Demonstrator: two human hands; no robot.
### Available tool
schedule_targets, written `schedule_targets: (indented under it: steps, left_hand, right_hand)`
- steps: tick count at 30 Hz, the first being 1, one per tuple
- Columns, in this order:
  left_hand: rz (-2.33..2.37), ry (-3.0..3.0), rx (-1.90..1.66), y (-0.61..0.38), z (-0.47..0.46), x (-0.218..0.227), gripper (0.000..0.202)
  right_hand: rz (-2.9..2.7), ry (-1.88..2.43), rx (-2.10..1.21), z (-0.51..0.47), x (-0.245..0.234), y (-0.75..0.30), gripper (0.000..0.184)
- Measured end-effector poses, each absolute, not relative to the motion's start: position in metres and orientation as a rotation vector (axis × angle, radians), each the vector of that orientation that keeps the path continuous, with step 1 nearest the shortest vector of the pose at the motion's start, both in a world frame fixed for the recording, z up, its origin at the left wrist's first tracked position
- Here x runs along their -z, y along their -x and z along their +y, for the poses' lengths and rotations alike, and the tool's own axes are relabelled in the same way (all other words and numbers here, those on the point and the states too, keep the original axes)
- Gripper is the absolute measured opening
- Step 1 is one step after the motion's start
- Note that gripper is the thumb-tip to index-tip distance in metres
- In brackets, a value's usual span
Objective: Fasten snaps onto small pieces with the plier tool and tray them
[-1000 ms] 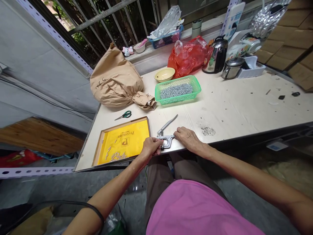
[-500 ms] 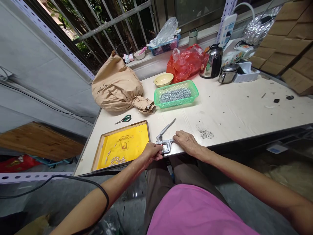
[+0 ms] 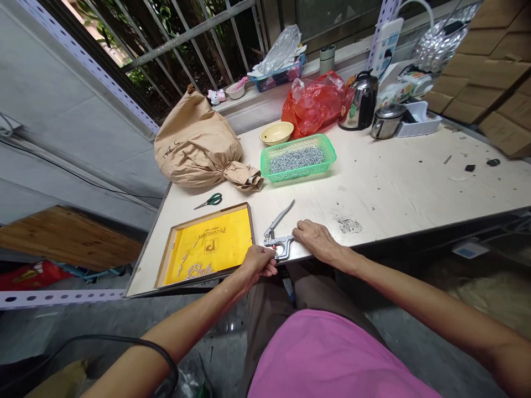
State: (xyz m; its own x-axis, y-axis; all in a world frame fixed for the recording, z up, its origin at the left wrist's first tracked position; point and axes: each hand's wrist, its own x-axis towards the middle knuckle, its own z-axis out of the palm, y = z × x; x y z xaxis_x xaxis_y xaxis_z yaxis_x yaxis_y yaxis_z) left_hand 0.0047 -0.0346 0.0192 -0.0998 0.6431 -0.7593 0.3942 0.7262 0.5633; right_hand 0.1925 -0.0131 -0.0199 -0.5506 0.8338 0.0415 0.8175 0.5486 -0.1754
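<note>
My right hand (image 3: 317, 239) is closed around one handle of grey hand-press pliers (image 3: 284, 246) at the table's front edge. Their other handle points up and away, with a spring at the pivot and a bit of red near the jaw. My left hand (image 3: 260, 262) is at the jaw, its thumb and fingers pinched together; whatever they hold is hidden or too small to make out. Left of it lies a shallow cardboard tray (image 3: 169, 255) with a yellow lining (image 3: 232, 235). Several small pale metal pieces (image 3: 199, 270) are scattered in its near-left corner.
Farther back sits a green basket (image 3: 297, 175) of small metal parts, near a cream bowl (image 3: 276, 132). Scissors (image 3: 211, 200) lie behind the tray. A brown paper bag (image 3: 194, 143), red plastic bag (image 3: 317, 105) and kettle (image 3: 360, 102) line the back.
The pliers and my right hand hold nearly the same place. My left hand has shifted very slightly at the jaw. The black cable by my left forearm hangs lower.
</note>
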Motion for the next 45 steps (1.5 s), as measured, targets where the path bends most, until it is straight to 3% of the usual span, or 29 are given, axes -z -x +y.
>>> schedule_targets:
  steps: [4, 9, 12, 19, 28, 34, 38, 45]
  left_hand:
    - [1.75, -0.826, -0.259, -0.006, -0.034, -0.018, 0.032]
    - [1.76, -0.837, -0.318, -0.006, -0.038, -0.015, 0.027]
    - [1.762, -0.857, -0.329, -0.005, -0.04, -0.013, 0.028]
    - [1.763, -0.84, -0.332, -0.004, -0.04, -0.012, 0.027]
    - [1.742, -0.84, -0.294, -0.002, -0.046, -0.011, 0.034]
    - [1.894, -1.749, -0.247, 0.004, -0.046, -0.023, 0.024]
    - [1.697, -2.384, -0.248, -0.015, -0.031, -0.017, 0.042]
    - [1.473, -2.48, -0.013, -0.031, -0.006, -0.001, 0.052]
  right_hand:
    - [-2.706, 1.301, -0.353, 0.002, 0.012, -0.201, 0.024]
    - [-2.827, 1.229, -0.263, 0.044, -0.003, -0.202, 0.091]
    - [-2.981, 1.229, -0.32, 0.063, -0.006, -0.194, 0.103]
    - [-3.06, 1.214, -0.313, 0.066, -0.013, -0.186, 0.087]
    - [-3.025, 1.275, -0.309, 0.045, -0.017, -0.19, 0.05]
    - [-2.941, 1.259, -0.291, 0.036, -0.013, -0.195, 0.04]
    - [-2.894, 1.183, -0.247, 0.032, 0.0, -0.197, 0.038]
    - [-2.765, 1.035, -0.218, 0.03, 0.035, -0.206, 0.036]
